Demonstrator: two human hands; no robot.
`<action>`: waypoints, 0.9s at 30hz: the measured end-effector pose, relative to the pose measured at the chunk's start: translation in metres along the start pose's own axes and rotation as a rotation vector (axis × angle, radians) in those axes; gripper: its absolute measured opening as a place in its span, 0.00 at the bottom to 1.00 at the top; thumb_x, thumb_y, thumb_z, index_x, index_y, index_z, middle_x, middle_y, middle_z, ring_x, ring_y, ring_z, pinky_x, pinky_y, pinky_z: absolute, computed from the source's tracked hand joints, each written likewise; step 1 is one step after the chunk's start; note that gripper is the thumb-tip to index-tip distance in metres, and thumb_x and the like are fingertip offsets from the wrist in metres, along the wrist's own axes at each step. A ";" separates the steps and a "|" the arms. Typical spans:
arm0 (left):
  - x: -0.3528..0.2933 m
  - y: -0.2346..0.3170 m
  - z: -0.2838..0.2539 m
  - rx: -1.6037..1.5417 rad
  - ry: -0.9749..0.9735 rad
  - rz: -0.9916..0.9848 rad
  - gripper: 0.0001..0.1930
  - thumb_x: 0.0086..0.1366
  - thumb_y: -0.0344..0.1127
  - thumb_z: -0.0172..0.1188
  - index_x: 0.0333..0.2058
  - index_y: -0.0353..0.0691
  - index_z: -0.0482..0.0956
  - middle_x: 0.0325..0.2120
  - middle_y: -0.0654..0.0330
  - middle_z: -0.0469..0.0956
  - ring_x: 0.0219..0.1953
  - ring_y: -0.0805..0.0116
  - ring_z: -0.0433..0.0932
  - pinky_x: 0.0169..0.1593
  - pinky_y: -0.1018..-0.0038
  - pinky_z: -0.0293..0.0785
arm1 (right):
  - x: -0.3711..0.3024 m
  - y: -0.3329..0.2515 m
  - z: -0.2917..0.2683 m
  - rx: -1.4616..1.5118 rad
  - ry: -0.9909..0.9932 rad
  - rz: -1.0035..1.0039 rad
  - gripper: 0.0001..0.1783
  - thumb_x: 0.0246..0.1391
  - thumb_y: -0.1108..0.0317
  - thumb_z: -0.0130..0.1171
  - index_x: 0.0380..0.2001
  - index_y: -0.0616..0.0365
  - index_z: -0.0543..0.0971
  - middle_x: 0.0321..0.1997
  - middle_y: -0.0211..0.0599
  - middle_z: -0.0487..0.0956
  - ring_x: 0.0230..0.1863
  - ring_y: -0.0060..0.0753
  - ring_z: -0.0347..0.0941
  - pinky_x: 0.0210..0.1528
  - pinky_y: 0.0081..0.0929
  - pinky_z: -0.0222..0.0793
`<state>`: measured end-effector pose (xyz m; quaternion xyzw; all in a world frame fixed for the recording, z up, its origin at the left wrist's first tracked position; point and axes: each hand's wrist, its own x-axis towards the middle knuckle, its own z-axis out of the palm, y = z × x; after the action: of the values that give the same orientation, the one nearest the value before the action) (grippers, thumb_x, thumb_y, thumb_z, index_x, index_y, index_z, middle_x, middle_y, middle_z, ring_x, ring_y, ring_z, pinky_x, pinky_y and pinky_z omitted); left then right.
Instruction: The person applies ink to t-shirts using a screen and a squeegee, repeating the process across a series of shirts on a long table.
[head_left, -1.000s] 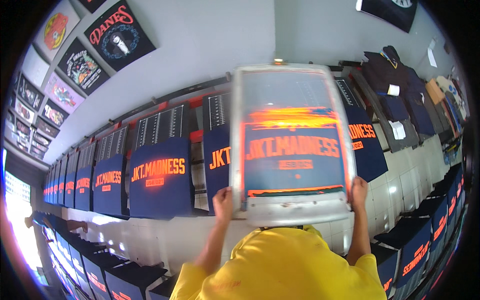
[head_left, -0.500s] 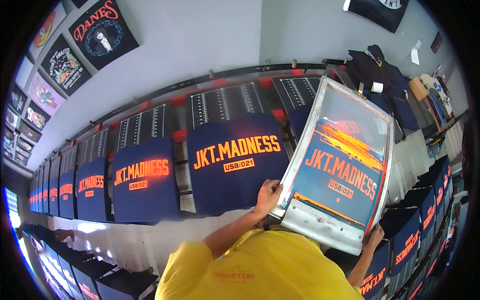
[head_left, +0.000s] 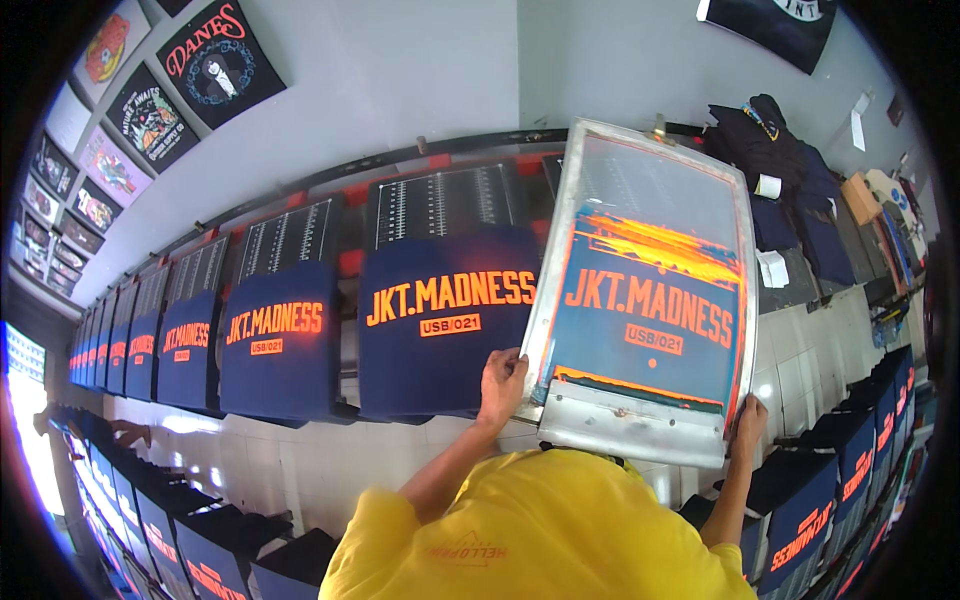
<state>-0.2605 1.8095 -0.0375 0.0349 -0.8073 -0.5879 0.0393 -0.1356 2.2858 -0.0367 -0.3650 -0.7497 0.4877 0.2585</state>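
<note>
Both my hands hold a screen-printing frame (head_left: 742, 215), metal-edged with a see-through mesh. My left hand (head_left: 502, 385) grips its left edge near the close end, and my right hand (head_left: 748, 425) is closed on the right edge. Orange ink (head_left: 655, 245) is smeared in a band across the mesh, above stencil lettering. A wide silver bar (head_left: 632, 425) with a dark green edge, like a squeegee, lies across the close end. Left of the frame, a navy fabric piece (head_left: 425, 370) printed in orange lies on a black board (head_left: 445, 210). What lies under the frame is mostly hidden.
A row of similar printed navy pieces (head_left: 272, 370) on boards runs off to the left. Another row (head_left: 800, 520) stands behind me at right, more at lower left. Dark folded garments (head_left: 755, 145) sit at the far right. A person's hand (head_left: 130, 432) shows at far left.
The screen frame has shifted left and turned straighter, with both hands still on its edges. My view has shifted a little. The printed navy pieces stay on their boards.
</note>
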 end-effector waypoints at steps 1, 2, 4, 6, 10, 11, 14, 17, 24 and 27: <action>-0.002 0.002 0.007 -0.007 0.036 -0.014 0.15 0.65 0.33 0.57 0.43 0.25 0.78 0.34 0.53 0.76 0.37 0.67 0.77 0.42 0.73 0.72 | 0.012 -0.014 0.009 0.027 -0.059 0.006 0.19 0.59 0.62 0.47 0.15 0.56 0.65 0.14 0.23 0.60 0.16 0.19 0.54 0.19 0.27 0.49; -0.006 0.001 0.017 -0.092 0.076 -0.036 0.15 0.65 0.33 0.57 0.43 0.25 0.79 0.34 0.52 0.75 0.38 0.65 0.76 0.44 0.72 0.71 | 0.022 -0.028 0.019 0.031 -0.093 -0.006 0.18 0.58 0.63 0.46 0.15 0.55 0.64 0.14 0.23 0.59 0.16 0.19 0.53 0.19 0.27 0.49; -0.010 0.008 0.036 -0.040 0.134 -0.054 0.16 0.65 0.34 0.55 0.43 0.25 0.79 0.36 0.51 0.76 0.39 0.64 0.76 0.45 0.71 0.70 | 0.056 -0.034 0.022 0.018 -0.168 -0.034 0.17 0.57 0.66 0.44 0.15 0.57 0.65 0.14 0.24 0.59 0.17 0.19 0.54 0.20 0.27 0.51; -0.014 0.002 0.060 -0.058 0.220 -0.066 0.15 0.64 0.34 0.56 0.42 0.25 0.80 0.34 0.52 0.76 0.36 0.66 0.76 0.41 0.72 0.70 | 0.103 -0.012 0.028 0.007 -0.197 -0.127 0.17 0.57 0.66 0.45 0.18 0.64 0.69 0.16 0.26 0.63 0.21 0.21 0.58 0.26 0.29 0.57; -0.024 0.015 0.104 0.039 0.367 -0.100 0.16 0.62 0.36 0.56 0.39 0.26 0.80 0.31 0.50 0.76 0.32 0.61 0.76 0.38 0.69 0.70 | 0.174 0.004 0.041 0.017 -0.364 -0.133 0.17 0.57 0.66 0.47 0.21 0.70 0.73 0.18 0.30 0.70 0.23 0.24 0.62 0.29 0.32 0.62; -0.028 0.017 0.111 0.072 0.392 -0.114 0.16 0.62 0.37 0.56 0.38 0.27 0.80 0.31 0.49 0.77 0.32 0.60 0.76 0.39 0.67 0.70 | 0.185 0.006 0.045 0.026 -0.355 -0.150 0.17 0.58 0.66 0.48 0.21 0.70 0.73 0.18 0.32 0.71 0.23 0.25 0.63 0.30 0.32 0.63; -0.029 0.030 0.131 0.104 0.394 -0.186 0.18 0.62 0.39 0.57 0.39 0.25 0.80 0.35 0.48 0.79 0.36 0.60 0.76 0.43 0.66 0.70 | 0.216 0.016 0.055 -0.003 -0.336 -0.233 0.17 0.58 0.66 0.48 0.23 0.71 0.75 0.19 0.43 0.74 0.23 0.31 0.67 0.32 0.36 0.65; -0.029 0.041 0.149 0.091 0.422 -0.179 0.18 0.62 0.39 0.57 0.37 0.25 0.80 0.32 0.48 0.77 0.33 0.61 0.75 0.40 0.66 0.70 | 0.241 0.027 0.054 -0.064 -0.364 -0.189 0.18 0.57 0.65 0.49 0.25 0.72 0.76 0.20 0.48 0.75 0.24 0.35 0.69 0.33 0.37 0.65; -0.020 0.038 0.165 0.055 0.461 -0.216 0.18 0.63 0.39 0.56 0.35 0.24 0.78 0.27 0.50 0.75 0.30 0.64 0.73 0.37 0.66 0.69 | 0.255 0.039 0.067 -0.023 -0.339 -0.251 0.19 0.57 0.63 0.50 0.28 0.73 0.78 0.25 0.57 0.79 0.28 0.46 0.76 0.36 0.40 0.68; -0.014 0.034 0.164 0.110 0.459 -0.230 0.18 0.63 0.39 0.56 0.35 0.23 0.78 0.25 0.50 0.75 0.29 0.65 0.73 0.36 0.66 0.68 | 0.262 0.045 0.067 -0.072 -0.372 -0.255 0.19 0.56 0.63 0.50 0.30 0.73 0.79 0.27 0.58 0.79 0.30 0.50 0.77 0.37 0.40 0.69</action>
<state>-0.2642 1.9764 -0.0560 0.2609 -0.7986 -0.5204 0.1525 -0.3290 2.4709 -0.0958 -0.1801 -0.8416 0.4828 0.1621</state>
